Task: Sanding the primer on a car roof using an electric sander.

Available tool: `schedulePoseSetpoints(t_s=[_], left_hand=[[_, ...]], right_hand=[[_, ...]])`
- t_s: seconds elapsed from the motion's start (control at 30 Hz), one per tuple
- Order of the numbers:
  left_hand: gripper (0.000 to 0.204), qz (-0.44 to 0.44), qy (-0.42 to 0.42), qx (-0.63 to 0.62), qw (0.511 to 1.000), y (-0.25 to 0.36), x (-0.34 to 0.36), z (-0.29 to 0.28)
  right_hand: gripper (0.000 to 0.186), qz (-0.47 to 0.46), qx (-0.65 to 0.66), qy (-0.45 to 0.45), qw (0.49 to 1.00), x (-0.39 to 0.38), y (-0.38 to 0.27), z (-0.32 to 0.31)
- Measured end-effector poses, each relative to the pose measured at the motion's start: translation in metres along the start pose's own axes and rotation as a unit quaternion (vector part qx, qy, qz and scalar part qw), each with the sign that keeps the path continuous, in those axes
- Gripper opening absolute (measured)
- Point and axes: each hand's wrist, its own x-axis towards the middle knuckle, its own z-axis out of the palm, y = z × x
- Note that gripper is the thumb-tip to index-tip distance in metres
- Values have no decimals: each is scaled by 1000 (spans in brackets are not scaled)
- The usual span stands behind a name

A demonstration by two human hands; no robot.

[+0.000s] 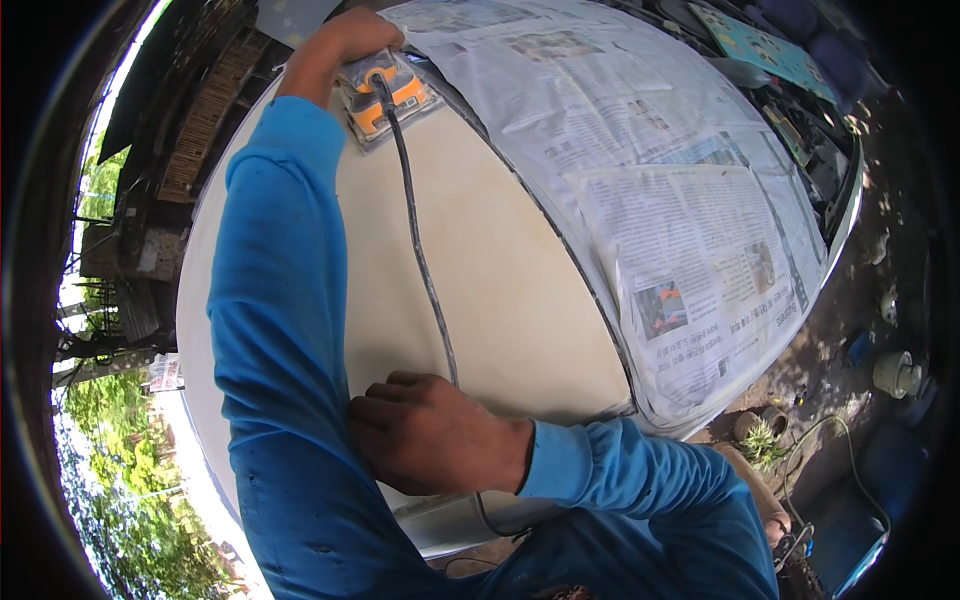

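Observation:
My left hand (360, 35) is wrapped round the far end of an orange and grey power sander (385, 100), which sits on a cream-coloured vehicle roof panel (480, 270). From the sander a dark cable (420, 255) runs toward me across the panel. It passes under my right hand (430, 430) and comes out below it. That hand is curled into a fist near the panel's close edge, beside my left sleeve; whatever its fingers hold, if anything, is hidden.
Newspaper sheets (690, 270) cover the surface right of the panel, beyond a dark seam (560, 230). At lower right are a potted plant (762, 440), a pale container (897, 375) and a green hose or cord (845, 425). Wooden slats (210, 120) stand at far left.

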Motion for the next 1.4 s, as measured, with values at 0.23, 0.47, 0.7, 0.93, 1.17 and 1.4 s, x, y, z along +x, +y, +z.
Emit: schedulePoseSetpoints(t_s=[0.23,0.47,0.7,0.93,1.17,1.4], left_hand=[[35,6,3,-23,1000,3,-1,-2],[33,23,-3,-10,1000,12,-8,4],[29,97,-38,144,984,1,-1,16],[61,-12,-23,89,996,19,-34,13],[58,-68,39,10,997,57,-66,3],[45,-84,62,-57,993,53,-73,-3]], right_hand=[[12,8,-10,-16,1000,0,0,-1],[13,-10,-27,-26,999,1,0,-5],[15,33,57,112,992,14,0,-43],[53,220,-108,170,955,37,85,-135],[99,186,-202,54,960,81,158,-101],[98,185,-161,57,968,131,180,-104]])
